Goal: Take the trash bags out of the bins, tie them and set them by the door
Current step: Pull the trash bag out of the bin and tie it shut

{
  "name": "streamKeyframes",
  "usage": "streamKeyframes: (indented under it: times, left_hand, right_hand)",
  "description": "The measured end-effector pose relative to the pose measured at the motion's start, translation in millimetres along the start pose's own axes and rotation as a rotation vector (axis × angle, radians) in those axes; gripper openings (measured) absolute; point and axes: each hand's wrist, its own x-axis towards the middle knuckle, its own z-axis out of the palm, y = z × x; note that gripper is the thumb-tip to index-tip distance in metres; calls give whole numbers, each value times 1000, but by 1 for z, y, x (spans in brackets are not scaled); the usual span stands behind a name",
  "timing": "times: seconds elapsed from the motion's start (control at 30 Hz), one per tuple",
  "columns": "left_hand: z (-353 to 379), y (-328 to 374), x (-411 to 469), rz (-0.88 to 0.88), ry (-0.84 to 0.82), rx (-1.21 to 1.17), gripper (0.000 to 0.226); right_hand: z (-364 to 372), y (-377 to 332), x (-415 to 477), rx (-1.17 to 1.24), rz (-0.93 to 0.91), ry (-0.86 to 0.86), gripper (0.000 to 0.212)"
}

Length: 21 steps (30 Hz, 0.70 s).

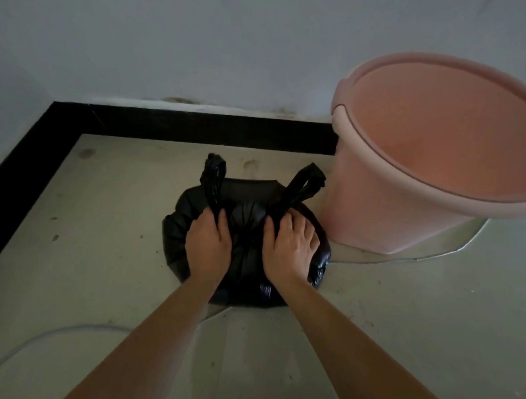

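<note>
A full black plastic trash bag [242, 246] is gripped on the floor [106, 211] beside an empty pink plastic bin [405, 186].
Each handle loop is clenched by the left hand [208, 246] and right hand [290, 248]; loops should be crossed and pulled tight, low against the gathered neck.

— What is the trash bag [246, 216] made of?
— Thin black plastic film, crinkled into folds, with a glossy sheen along its lower right side; its two handle loops are twisted, bunched film.
— And the bin [405, 186]?
— Pink moulded plastic, smooth and matt, with a satin look inside.
— The floor [105, 253]?
— Pale, hard and smooth, faintly shiny, speckled with dark spots and stains.
— The skirting [198, 127]?
— Black, smooth, dull.
— The wall [201, 48]?
— Matt painted plaster, smudged near its foot.
</note>
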Motion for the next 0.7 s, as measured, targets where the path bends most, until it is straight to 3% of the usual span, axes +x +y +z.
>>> streamKeyframes:
  times: [0.17, 0.33, 0.5, 0.63, 0.7]
  left_hand:
    - [20, -8, 10, 88, 10, 53, 43]
    - [26, -18, 3, 125, -41, 208, 37]
    - [24, -20, -7, 130, -138, 315, 17]
    - [18, -20, -16, 43, -253, 317, 30]
    - [7, -16, -18, 13, -292, 152, 31]
  right_hand:
    - [14, 9, 10, -22, 1, 52, 43]
    - [21, 21, 10, -83, -62, 34, 42]
    - [21, 28, 3, -99, -94, -79, 47]
    - [10, 31, -7, -65, -105, -237, 45]
    - [1, 30, -7, -2, -77, -320, 46]
